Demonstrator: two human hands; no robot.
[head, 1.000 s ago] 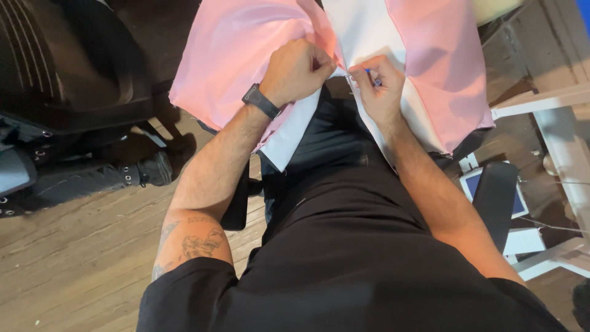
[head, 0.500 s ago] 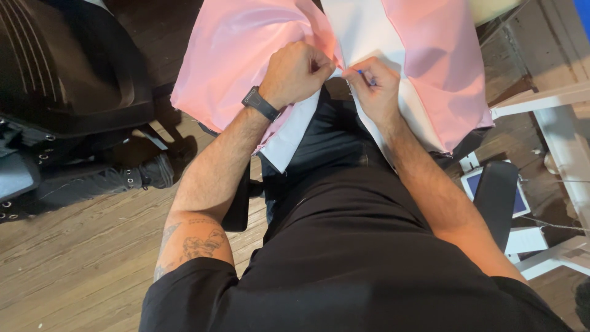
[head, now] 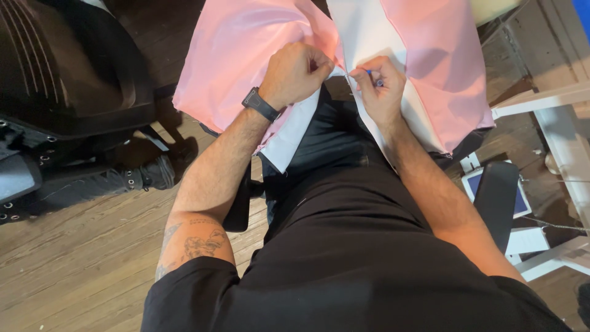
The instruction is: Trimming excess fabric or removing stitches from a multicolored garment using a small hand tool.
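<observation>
Both hands closed on pink-and-white cloth over the lap; no containers in view.

Left hand is curled into a fist, pinching a fold of the pink cloth at the inner edge of the left panel, where it meets the white lining. A dark watch sits on that wrist. Right hand is closed too, fingertips gripping a small blue-handled tool against the white edge; tool type too small to tell. The two hands are just beside each other. The cloth drapes across the lap, above the wooden floor. Versus the earlier frames: hands hold the same spot on the seam, grips unchanged, cloth not visibly shifted.
</observation>
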